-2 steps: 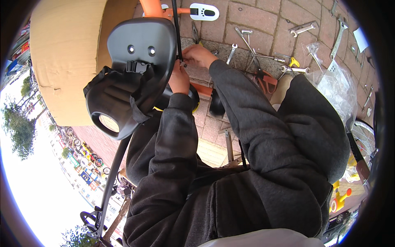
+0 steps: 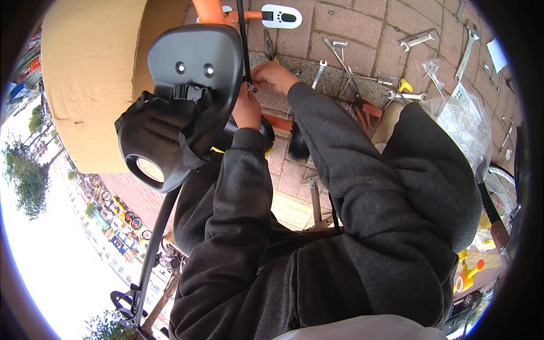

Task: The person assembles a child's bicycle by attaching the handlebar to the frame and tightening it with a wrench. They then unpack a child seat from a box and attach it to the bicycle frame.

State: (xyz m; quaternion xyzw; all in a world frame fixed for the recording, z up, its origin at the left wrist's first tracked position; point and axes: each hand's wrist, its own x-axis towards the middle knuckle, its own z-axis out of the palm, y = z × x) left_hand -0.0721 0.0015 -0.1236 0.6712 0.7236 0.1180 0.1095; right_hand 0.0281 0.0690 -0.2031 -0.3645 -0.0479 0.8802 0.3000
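Observation:
A black plastic child seat (image 2: 207, 51) with a strap and buckle (image 2: 191, 92) stands upright at the left, two bolt heads in its backrest. Close by its right edge, my left hand (image 2: 247, 109) is closed, its fingertips around a small dark fitting (image 2: 253, 89) at the lower end of a black tube or cable (image 2: 243, 42). My right hand (image 2: 275, 76) comes in from the right with its fingers pinched at the same spot. What lies inside the right fingertips is hidden. An orange frame (image 2: 211, 11) with a white footrest (image 2: 281, 17) shows beyond the seat.
A large cardboard box (image 2: 90, 85) stands behind the seat. On the brick paving at right lie spanners (image 2: 418, 39), pliers (image 2: 368, 113), an adjustable wrench (image 2: 467, 51) and a clear plastic bag (image 2: 467, 116). A black push bar (image 2: 150, 260) extends at lower left.

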